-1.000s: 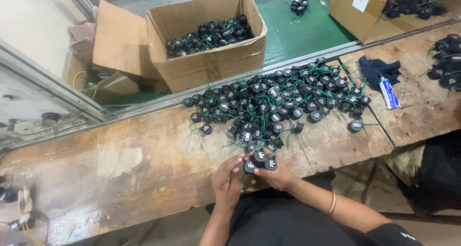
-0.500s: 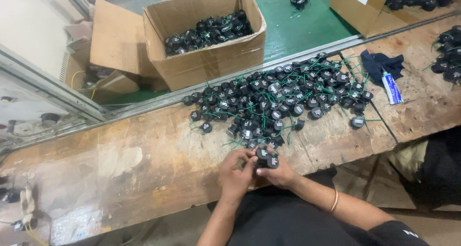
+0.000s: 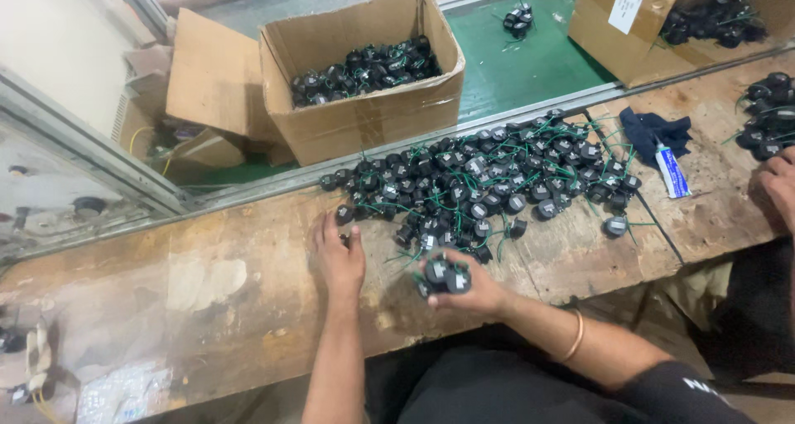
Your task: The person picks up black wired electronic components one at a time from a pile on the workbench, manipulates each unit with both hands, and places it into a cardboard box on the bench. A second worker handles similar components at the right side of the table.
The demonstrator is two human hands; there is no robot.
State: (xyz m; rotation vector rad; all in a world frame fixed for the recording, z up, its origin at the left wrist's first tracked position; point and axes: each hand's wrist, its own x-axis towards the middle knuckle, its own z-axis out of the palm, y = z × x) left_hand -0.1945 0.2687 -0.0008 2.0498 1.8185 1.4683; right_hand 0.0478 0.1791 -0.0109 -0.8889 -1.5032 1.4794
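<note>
A worn bench (image 3: 207, 308) is bearing a wide heap (image 3: 497, 180) of black parts. The right hand (image 3: 468, 287) is gripping a bundle (image 3: 445, 275) just below the heap. The left hand (image 3: 339, 254), fingers spread and flat, is reaching a lone part (image 3: 344, 215) lying beyond its fingertips, nearer it than the right.

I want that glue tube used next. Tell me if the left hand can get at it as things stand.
Probably not easily: the left hand lies flat at the pile's near-left edge, while the tube sits beyond the pile's far side, past the right hand.
</note>
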